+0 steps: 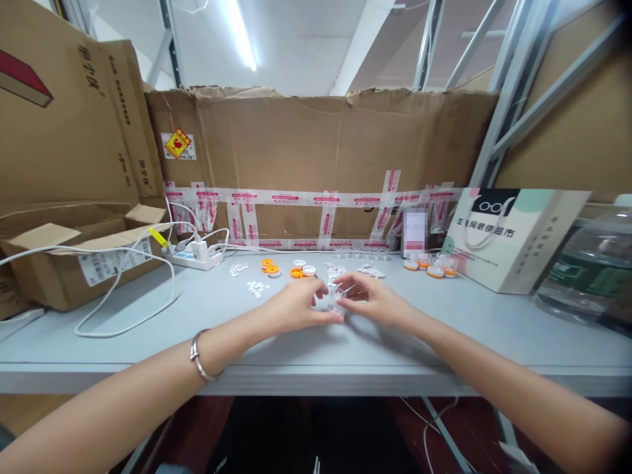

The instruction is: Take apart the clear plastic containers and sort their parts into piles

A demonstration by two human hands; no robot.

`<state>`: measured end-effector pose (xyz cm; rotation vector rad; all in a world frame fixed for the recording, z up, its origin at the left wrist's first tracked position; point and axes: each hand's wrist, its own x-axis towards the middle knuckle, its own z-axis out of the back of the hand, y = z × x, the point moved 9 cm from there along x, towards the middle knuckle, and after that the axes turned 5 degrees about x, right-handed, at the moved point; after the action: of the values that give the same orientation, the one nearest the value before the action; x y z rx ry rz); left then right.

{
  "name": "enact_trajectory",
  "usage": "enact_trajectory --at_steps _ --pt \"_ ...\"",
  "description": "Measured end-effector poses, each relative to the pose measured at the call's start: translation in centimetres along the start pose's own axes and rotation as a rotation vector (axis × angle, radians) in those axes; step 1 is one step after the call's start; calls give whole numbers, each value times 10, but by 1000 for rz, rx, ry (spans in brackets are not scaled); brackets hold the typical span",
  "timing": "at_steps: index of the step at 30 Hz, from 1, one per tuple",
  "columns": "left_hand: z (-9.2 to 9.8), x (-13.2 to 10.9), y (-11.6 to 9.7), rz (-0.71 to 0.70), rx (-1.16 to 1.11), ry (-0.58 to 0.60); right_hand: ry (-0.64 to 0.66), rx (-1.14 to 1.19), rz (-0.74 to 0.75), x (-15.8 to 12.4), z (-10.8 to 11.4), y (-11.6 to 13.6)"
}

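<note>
Just above the grey table (197, 342), near its middle, a small clear plastic piece (337, 303) sits between my two hands, partly covered by fingers and blurred. My left hand (299, 306) is curled at its left side, the thumb reaching beneath it and the index finger near its upper edge. From the right, the thumb and fingers of my right hand (375, 299) close around the same piece. Right behind the hands lie clear small parts (336, 271), white round caps (309, 270) and orange rings (297, 272).
Small white discs (257, 288) and orange caps (270, 266) lie left of the hands. Finished-looking orange-and-white cases (435, 271), a phone (415, 234), a paper bag (503, 243) and a large bottle (582, 263) stand right. A power strip (195, 257) and open carton (74, 263) are left.
</note>
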<state>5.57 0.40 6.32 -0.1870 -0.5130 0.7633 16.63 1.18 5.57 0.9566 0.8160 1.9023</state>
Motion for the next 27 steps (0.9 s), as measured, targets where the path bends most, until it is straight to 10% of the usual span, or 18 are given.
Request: enact_trajectory --at_steps 6,27 --pt "-26 2 21 108 -200 28 -60 7 35 3 -19 -1" --pt "-31 3 21 76 -423 153 -82 237 100 5 -13 0"
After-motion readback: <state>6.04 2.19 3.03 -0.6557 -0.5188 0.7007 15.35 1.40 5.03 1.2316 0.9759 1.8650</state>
